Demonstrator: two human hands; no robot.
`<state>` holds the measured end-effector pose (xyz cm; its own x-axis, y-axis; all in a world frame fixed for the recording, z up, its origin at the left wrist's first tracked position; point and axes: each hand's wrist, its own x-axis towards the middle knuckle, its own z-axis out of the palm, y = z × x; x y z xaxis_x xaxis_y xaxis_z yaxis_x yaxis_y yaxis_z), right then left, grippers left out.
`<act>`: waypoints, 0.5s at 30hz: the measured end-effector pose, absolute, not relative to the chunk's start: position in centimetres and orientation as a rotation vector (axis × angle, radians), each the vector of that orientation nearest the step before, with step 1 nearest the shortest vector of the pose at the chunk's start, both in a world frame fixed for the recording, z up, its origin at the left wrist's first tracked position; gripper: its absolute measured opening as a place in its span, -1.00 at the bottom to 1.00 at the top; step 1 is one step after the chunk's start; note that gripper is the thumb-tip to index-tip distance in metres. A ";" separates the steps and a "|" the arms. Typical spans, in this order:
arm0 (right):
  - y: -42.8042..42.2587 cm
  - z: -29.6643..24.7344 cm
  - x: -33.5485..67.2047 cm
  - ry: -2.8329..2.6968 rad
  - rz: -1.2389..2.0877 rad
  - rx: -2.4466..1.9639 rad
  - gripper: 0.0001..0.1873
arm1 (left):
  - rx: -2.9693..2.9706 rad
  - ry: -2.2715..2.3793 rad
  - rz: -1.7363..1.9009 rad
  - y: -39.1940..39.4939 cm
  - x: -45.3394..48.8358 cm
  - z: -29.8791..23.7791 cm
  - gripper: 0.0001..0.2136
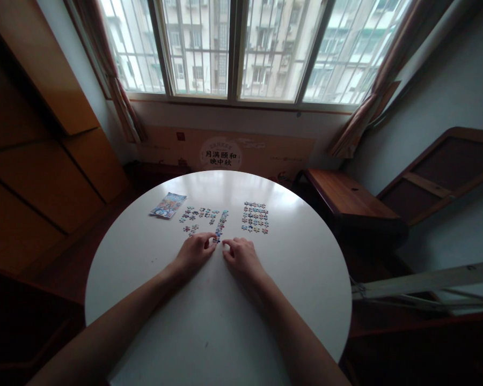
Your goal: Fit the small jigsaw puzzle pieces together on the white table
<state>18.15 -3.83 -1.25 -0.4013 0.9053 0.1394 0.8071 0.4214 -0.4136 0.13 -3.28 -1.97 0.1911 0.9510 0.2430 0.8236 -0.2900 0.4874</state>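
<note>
A narrow strip of joined jigsaw puzzle pieces (pixel 222 221) runs away from me on the white round table (pixel 177 332). At its near end, my left hand (pixel 194 251) curls with thumb and forefinger brought together on the bottom piece. Just right of that end is my right hand (pixel 242 254), its fingers bent and the fingertips close together. Whether a small piece sits between them cannot be made out. Loose jigsaw pieces (pixel 191 214) lie scattered left of the strip. More pieces (pixel 255 217) stand in neat rows on the right.
A colourful printed picture sheet (pixel 168 205) lies at the table's back left. Beyond the table are a printed cardboard panel (pixel 261 147) and a barred window (pixel 197 48). A wooden bench-like piece (pixel 346 190) stands to the right, wooden cabinets (pixel 36 182) to the left.
</note>
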 end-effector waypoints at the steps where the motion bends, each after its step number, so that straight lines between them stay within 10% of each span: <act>1: -3.8 -1.3 18.2 -2.339 0.398 -1.470 -0.70 | 2.231 1.702 0.735 -3.3 0.1 -2.0 -0.74; 15: -3.8 -1.5 18.2 -2.346 0.372 -1.469 -0.69 | 2.290 1.729 0.623 -3.6 0.4 -1.3 -0.75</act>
